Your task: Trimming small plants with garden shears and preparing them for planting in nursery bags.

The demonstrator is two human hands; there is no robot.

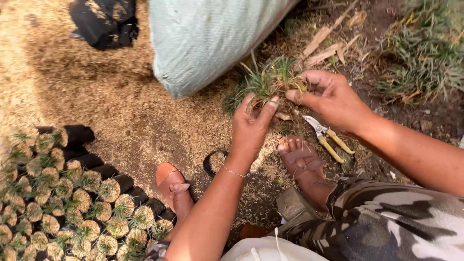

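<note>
Camouflage-patterned trousers fill the near right corner, and from there both forearms reach away toward a grass clump held between the hands above the bare ground. That clump is the thing in hand: a tuft of thin green blades with dry, straw-coloured roots, lying just beyond the fingertips of both hands. Its blades fan up and away to the far left, its root end points toward the right hand, so its long axis runs roughly left-far to right-near.

Left hand comes up from below, fingers partly curled, thumb and forefinger pinched on the lower left of the tuft; a thin bracelet circles the wrist. Right hand comes in from the right, fingers bent and closed on the root end. Both touch the clump, and neither is clearly nearer than the other.

Below the hands lie yellow-handled pruning shears on the soil, just beside a sandalled foot; a second foot in an orange sandal rests further left. To the near left stands a block of black nursery bags, each filled with husk and a small green shoot. A pale green sack lies on the far side, with a black bag at far left and a patch of grass at far right.
</note>
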